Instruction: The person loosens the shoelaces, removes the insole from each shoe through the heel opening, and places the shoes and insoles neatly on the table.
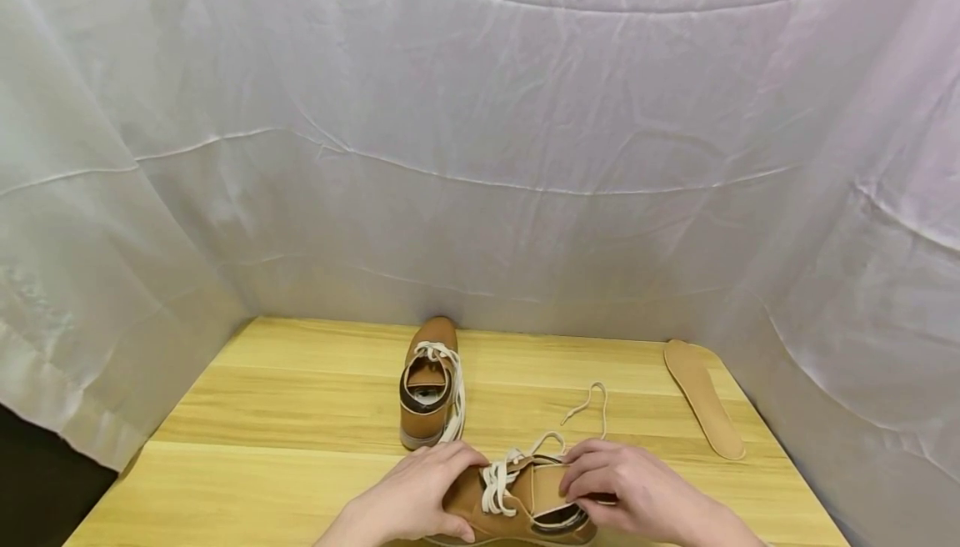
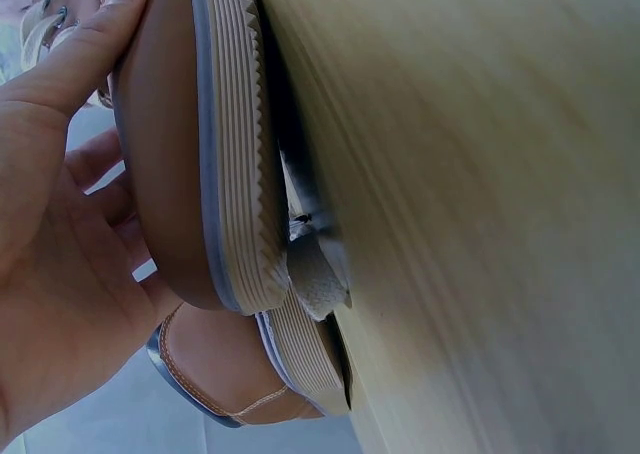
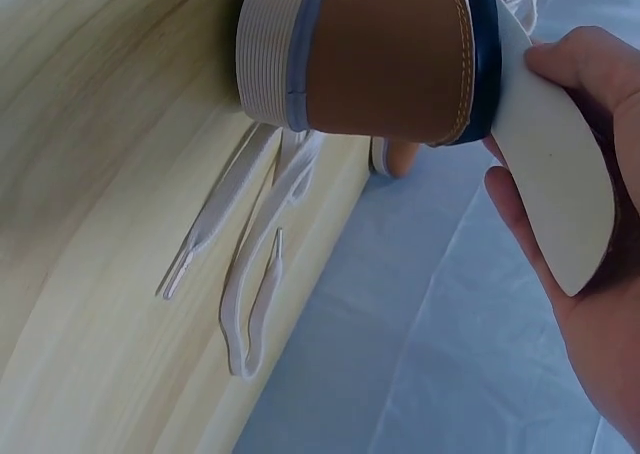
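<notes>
A brown lace-up shoe [image 1: 468, 495] lies sideways at the table's front, toe to the left. My left hand [image 1: 420, 489] grips its toe end, thumb on the near side and fingers over the far side. At the heel opening, my right hand [image 1: 630, 484] pinches an insole [image 3: 550, 164] by its edges. The insole's front part is inside the shoe, while its heel end sticks out past the collar, pale underside showing in the right wrist view. How deep it reaches is hidden. Cream laces [image 1: 497, 484] cross the shoe's front.
A matching shoe [image 1: 423, 424] stands behind, toe towards the back curtain [image 1: 480, 238], its lace hanging down the right side. A second tan insole [image 1: 703, 401] lies at the table's right. One loose lace end [image 1: 603, 405] trails on the wooden table [image 1: 300, 414] behind the held shoe.
</notes>
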The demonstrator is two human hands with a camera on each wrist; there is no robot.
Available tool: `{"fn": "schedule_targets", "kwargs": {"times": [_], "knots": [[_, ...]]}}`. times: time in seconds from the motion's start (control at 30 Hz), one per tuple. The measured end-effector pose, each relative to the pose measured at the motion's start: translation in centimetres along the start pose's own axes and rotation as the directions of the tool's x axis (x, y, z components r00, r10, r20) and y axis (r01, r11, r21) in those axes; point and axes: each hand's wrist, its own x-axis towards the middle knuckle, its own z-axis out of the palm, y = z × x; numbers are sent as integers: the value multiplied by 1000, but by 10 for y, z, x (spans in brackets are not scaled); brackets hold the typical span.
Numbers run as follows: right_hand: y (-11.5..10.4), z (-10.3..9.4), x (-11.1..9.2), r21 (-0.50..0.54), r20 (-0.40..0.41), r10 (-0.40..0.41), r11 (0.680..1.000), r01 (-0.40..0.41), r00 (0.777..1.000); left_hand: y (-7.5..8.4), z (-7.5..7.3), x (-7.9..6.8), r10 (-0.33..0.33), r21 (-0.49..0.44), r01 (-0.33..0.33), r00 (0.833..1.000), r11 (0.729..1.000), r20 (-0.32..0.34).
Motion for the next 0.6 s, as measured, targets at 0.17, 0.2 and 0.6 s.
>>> {"fn": "schedule_targets", "kwargs": {"times": [0.17,0.2,0.6], "knots": [[1,-6,-4,14,-10,-2,1000,2,1000,0,0,0,3,7,-3,1000,1000,-2],[1,-7,-5,19,-11,-1,1000,1,1000,0,0,0,5,8,-5,1000,1000,-2],[1,-28,-19,93,-28,12,996,-9,1000,-3,1,0,8,-1,-8,1000,1000,8]]}}
